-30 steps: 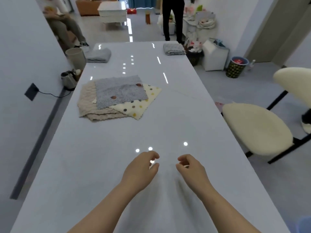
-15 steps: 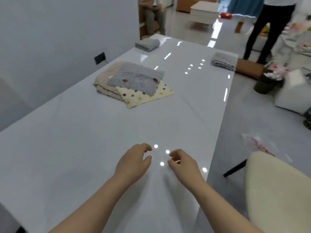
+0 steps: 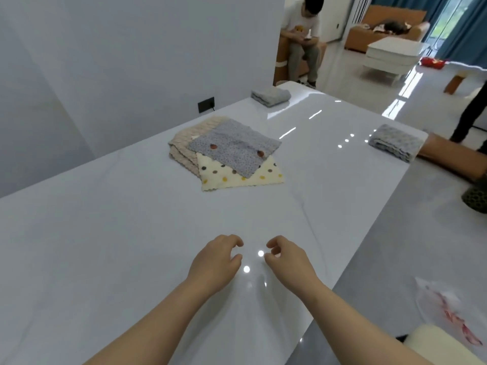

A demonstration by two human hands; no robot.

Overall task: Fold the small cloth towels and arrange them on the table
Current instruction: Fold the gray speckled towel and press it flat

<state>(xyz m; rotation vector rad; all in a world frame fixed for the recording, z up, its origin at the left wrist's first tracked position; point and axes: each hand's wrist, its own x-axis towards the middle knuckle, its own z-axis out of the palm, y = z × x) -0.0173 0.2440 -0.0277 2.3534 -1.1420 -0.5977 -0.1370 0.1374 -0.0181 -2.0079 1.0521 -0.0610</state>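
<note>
The left hand (image 3: 214, 262) and right hand (image 3: 288, 262) are held close together over the counter (image 3: 105, 233). The fingers are loosely curled and nothing is held. Three flat towels (image 3: 234, 150) are piled farther away. One folded towel (image 3: 271, 96) is laid at each far corner.

Glossy pale grey-white over the table (image 3: 105, 233), sprinkled with small white light spots. Blue-grey for the speckled cloth (image 3: 234, 147), with fine dark flecks and two rust-brown blotches. At five o'clock of it, a cream cloth (image 3: 237, 177) with polka dots in mustard, brown and grey. At nine o'clock, a beige towel (image 3: 184, 143) in a scalloped weave. Plain mid-grey on the far folded towel (image 3: 271, 96) at one o'clock, and a bumpy grey on the side folded towel (image 3: 395, 142) at three o'clock. Black wall socket (image 3: 206, 104) at eleven o'clock, on a pale blue-grey wall (image 3: 131, 61). Teal curtains (image 3: 469, 27) and a tan sofa (image 3: 382, 30) toward two o'clock.
</note>
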